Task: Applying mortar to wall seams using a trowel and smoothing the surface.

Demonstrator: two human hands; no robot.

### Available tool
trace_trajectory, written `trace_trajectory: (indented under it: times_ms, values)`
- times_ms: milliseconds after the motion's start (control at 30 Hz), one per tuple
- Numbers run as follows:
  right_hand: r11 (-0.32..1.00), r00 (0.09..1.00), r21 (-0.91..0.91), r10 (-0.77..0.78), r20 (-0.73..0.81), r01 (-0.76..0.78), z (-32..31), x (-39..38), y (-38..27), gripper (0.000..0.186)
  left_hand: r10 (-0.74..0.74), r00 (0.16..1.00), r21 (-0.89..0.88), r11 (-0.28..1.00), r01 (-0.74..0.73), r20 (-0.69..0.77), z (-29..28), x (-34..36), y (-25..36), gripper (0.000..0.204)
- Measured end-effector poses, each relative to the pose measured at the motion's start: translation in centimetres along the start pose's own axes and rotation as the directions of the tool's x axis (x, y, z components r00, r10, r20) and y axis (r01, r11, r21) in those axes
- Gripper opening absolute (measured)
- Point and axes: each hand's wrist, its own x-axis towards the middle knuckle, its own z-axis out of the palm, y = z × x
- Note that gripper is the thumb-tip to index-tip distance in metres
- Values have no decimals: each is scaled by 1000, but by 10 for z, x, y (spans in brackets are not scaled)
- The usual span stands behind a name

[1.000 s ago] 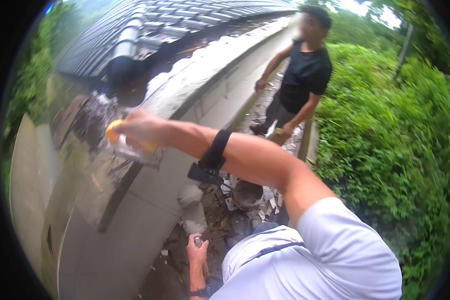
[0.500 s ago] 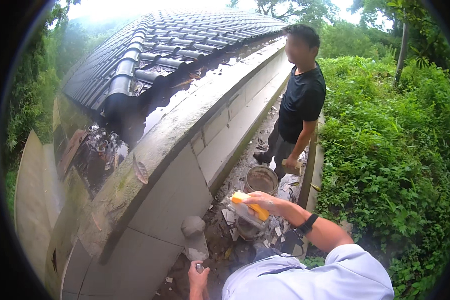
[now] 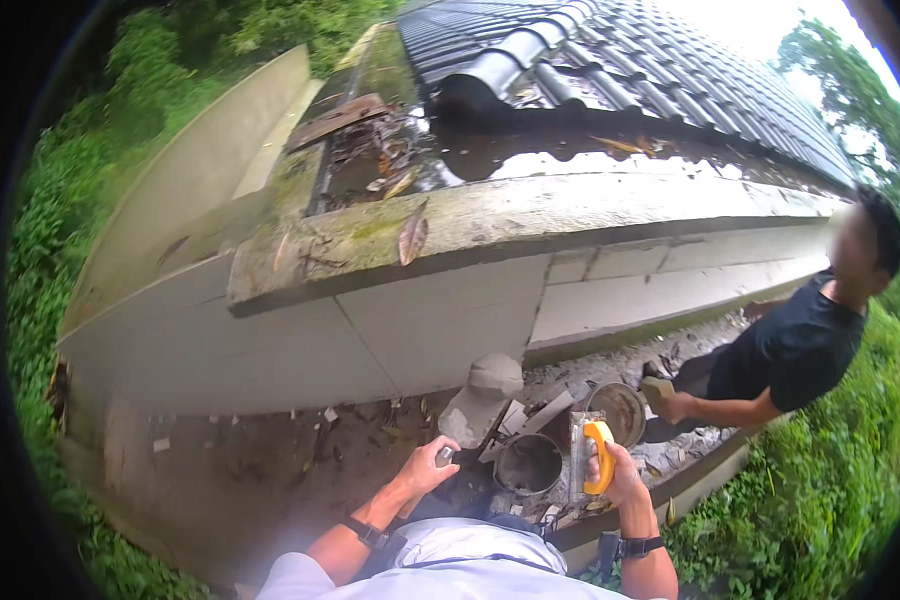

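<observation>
My left hand [image 3: 428,468] is closed round the handle of a trowel [image 3: 458,428], whose pale blade reaches forward with a rounded lump of grey mortar [image 3: 496,375] on it. In my right hand [image 3: 623,474] is a plastering float [image 3: 598,458] with an orange handle, held on edge so its flat plate faces left. Between my hands stands a dark bucket [image 3: 528,464], with grey residue inside. Just beyond the float sits a second, mortar-stained bucket [image 3: 618,412]. The grey wall panel [image 3: 420,335] rises in front, apart from both tools.
A concrete ledge [image 3: 530,215] juts out above the wall, with a water-filled gutter and dark roof tiles [image 3: 610,70] behind. At right a co-worker [image 3: 800,350] in a black shirt holds a block-like tool [image 3: 657,392]. Tile scraps litter the ground; a low kerb [image 3: 705,482] borders green plants.
My view has swung left, so the co-worker now appears farther right. My right hand has drawn the float back toward my body and turned it upright. The trowel stays in my left hand.
</observation>
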Motion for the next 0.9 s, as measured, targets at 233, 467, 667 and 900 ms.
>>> trace_trajectory:
  times_ms: [233, 467, 667, 900]
  values:
    - [973, 990, -230, 48, 131, -17, 24, 31, -24, 36, -60, 993, -32, 998, 57, -106, 16, -33, 5, 36]
    - [927, 992, -370, 94, 89, -54, 27, 58, -26, 31, -164, 965, -75, 986, 152, -204, 16, -73, -5, 35]
    - [914, 995, -394, 98, -18, -97, 30, 64, -17, 30, -293, 918, -118, 956, 270, -267, -2, -104, -33, 33]
    - [855, 994, -508, 74, -82, -105, 55, 57, 0, 31, -177, 930, -70, 984, 163, -323, -30, -102, -77, 34]
